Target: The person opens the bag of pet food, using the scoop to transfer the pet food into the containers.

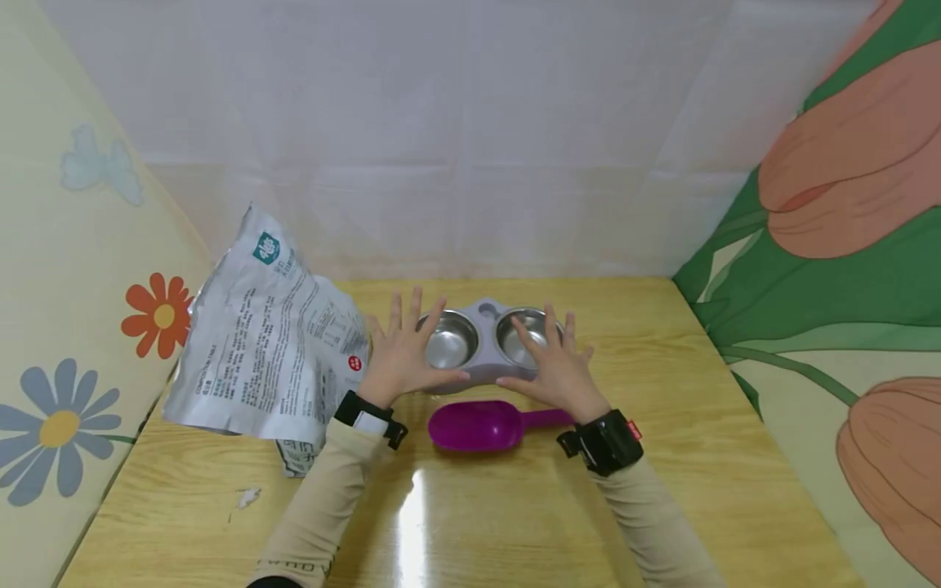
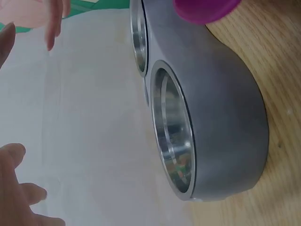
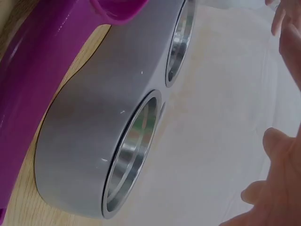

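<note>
A grey double pet bowl [image 1: 488, 367] with two round steel bowls stands on the table, seen up close in both wrist views. Over its left side my left hand [image 1: 403, 359] is held with the fingers spread, holding nothing. My right hand [image 1: 556, 371] hovers likewise over the right side, fingers spread. Both hands look apart from the bowl in the wrist views. A purple scoop [image 1: 478, 425] lies in front of the bowl, its handle pointing right and partly hidden by the right wrist.
To the left of the bowl stands a large silver food bag [image 1: 257, 351], leaning and printed with text. A small white scrap [image 1: 248, 496] lies on the wooden table [image 1: 698, 457] near the front left. A white cloth [image 1: 463, 147] hangs behind.
</note>
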The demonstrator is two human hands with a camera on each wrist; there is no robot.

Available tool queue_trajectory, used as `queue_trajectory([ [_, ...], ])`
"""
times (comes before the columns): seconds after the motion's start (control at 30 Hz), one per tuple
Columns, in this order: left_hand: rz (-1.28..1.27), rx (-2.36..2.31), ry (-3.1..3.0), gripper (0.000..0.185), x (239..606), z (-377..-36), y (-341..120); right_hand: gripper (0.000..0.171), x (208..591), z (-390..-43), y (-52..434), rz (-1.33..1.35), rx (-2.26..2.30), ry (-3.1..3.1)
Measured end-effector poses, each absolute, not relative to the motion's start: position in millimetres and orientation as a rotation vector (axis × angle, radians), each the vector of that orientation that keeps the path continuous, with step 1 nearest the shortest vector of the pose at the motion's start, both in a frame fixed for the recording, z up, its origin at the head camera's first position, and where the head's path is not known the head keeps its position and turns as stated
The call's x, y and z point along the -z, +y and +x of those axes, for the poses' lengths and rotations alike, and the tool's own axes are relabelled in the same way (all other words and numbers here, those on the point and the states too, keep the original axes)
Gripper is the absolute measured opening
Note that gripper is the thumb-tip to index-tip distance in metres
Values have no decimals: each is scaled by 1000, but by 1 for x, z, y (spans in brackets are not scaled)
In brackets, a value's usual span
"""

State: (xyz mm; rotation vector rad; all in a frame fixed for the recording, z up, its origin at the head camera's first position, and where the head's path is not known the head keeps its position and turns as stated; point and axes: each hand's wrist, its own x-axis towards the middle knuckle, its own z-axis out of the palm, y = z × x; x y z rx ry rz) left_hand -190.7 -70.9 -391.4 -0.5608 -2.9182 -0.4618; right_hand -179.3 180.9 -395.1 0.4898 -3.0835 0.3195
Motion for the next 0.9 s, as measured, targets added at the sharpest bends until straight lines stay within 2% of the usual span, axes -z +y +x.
queue_trajectory([
  [0.2, -597, 536, -2894, 104, 389, -188, -73, 95, 398, -176, 182, 512, -352, -3056],
  [0.43, -688, 748, -2573, 51, 374, -178, -80, 93, 400, -173, 182, 511, -420, -3043],
  [0.5, -707, 822, -2488, 42, 369, -176, -82, 93, 401, -172, 183, 508, -431, -3043],
  [0.67, -727, 969, -2370, 36, 355, -172, -89, 93, 404, -172, 184, 509, -455, -3044],
  [0.9, -676, 926, -2220, 32, 329, -161, -96, 92, 408, -173, 185, 516, -458, -3031],
])
